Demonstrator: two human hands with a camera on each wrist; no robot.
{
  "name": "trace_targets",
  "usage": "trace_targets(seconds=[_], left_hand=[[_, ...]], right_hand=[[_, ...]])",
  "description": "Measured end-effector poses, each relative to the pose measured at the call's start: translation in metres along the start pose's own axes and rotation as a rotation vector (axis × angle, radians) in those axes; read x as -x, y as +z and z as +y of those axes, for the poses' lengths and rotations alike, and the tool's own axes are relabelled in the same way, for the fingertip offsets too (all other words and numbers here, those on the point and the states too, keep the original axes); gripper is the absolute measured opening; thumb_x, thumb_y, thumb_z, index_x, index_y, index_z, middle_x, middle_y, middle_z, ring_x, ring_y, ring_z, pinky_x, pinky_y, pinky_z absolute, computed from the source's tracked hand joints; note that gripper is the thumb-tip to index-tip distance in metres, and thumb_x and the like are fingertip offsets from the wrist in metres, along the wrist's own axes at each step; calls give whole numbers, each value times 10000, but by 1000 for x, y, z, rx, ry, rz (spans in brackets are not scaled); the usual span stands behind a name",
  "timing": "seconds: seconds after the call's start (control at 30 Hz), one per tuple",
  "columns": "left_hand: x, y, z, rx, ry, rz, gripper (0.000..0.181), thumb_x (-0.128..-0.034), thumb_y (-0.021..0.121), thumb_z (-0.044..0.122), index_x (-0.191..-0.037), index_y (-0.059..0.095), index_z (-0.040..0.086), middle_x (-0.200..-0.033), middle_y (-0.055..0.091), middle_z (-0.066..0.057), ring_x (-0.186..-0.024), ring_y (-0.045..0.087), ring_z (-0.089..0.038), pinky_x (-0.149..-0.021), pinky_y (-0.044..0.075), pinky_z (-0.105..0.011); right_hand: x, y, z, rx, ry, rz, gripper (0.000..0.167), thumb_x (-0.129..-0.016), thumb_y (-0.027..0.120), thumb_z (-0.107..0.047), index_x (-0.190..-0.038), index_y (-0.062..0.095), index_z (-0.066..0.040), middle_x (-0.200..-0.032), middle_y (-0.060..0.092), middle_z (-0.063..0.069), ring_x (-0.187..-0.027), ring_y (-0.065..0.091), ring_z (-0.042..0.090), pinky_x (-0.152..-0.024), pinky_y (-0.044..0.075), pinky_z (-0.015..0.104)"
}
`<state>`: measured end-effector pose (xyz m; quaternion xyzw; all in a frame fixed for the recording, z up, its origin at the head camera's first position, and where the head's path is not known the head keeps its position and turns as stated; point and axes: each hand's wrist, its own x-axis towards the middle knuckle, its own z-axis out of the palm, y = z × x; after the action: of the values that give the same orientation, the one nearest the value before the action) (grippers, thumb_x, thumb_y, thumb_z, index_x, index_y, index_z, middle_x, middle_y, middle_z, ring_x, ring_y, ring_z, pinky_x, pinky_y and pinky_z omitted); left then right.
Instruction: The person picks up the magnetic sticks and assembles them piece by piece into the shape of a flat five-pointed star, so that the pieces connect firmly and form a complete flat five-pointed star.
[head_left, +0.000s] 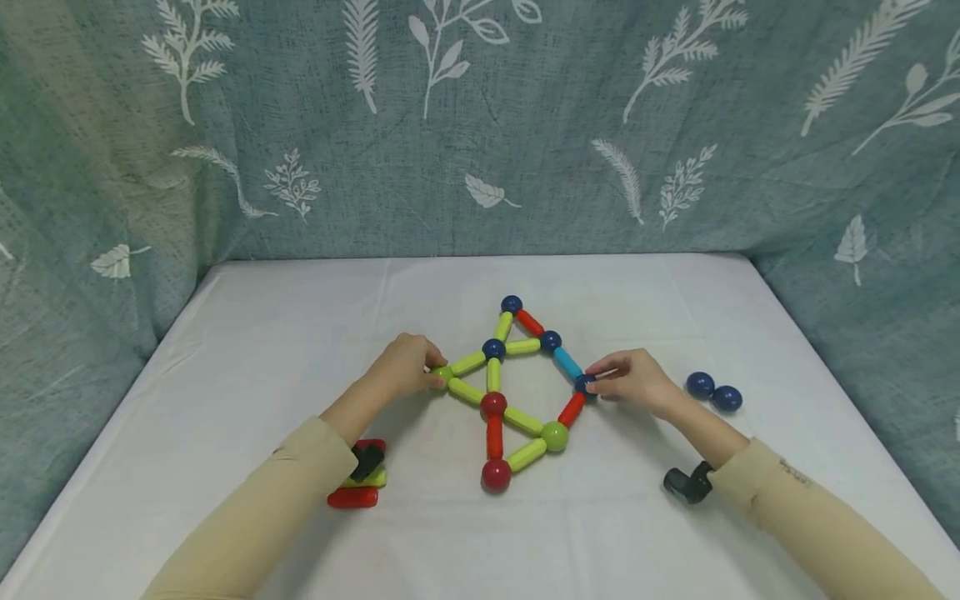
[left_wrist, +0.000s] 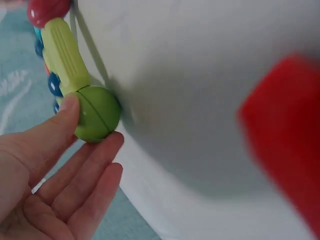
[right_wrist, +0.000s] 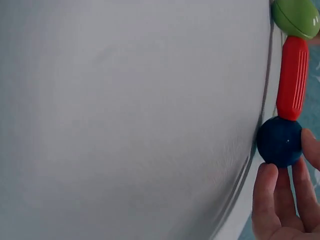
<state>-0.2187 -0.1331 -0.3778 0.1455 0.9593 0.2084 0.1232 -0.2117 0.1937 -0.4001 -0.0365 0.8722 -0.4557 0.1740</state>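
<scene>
A flat figure of joined rods and balls lies on the white table [head_left: 247, 350]. At its left corner my left hand [head_left: 408, 365] pinches a green ball [left_wrist: 100, 112] between thumb and fingers; two yellow-green rods [head_left: 467, 392] meet there. On the right side my right hand [head_left: 636, 383] grips a dark blue ball [right_wrist: 280, 142], which joins a light blue rod [head_left: 567, 363] and a red rod [right_wrist: 292, 77]. Another dark blue ball [head_left: 512, 305] tops the figure. Two red balls, one of them the lowest ball [head_left: 496, 475], and a second green ball [head_left: 555, 436] form its near part.
Two loose dark blue balls [head_left: 701, 385] sit to the right of my right hand. Near my left forearm lie several loose rods, among them a red rod [head_left: 352, 497], partly hidden by the sleeve and black wrist camera. A patterned curtain [head_left: 480, 125] hangs behind the table.
</scene>
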Motion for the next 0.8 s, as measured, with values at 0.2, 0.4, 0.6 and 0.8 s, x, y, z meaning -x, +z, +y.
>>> trace_targets(seconds=[0.2,0.4,0.6,0.8], left_hand=[[28,9,12,-86,74,-17,215,-730,771,181,-831,700,4,-737,645,-28,-677,555,-146,-633,468,-275],[47,25,30,-128,92,-5,269,-686,803,225,-621,599,62,-525,448,36,-514,365,-96,-486,299,-207],[57,36,52,-78,76,-19,291,-680,811,206,-620,567,59,-501,416,15,-484,385,-107,-465,294,-197],[64,44,61,-64,62,-6,290,-696,801,204,-643,567,40,-529,438,-10,-487,410,-119,-455,318,-193]], right_hand=[[-25,-2,-6,-6,82,28,355,-820,679,-132,-1141,614,5,-1184,573,189,-938,590,224,-804,504,321],[-47,0,-17,-41,99,12,359,-853,633,-101,-1191,579,8,-1264,515,198,-977,534,232,-800,481,281],[-60,4,-25,-78,79,-3,352,-890,560,-70,-1234,547,1,-1309,468,202,-1090,491,271,-914,439,351],[-64,8,-28,-106,52,-16,351,-903,538,-59,-1247,531,11,-1297,477,207,-1074,488,271,-909,442,341]])
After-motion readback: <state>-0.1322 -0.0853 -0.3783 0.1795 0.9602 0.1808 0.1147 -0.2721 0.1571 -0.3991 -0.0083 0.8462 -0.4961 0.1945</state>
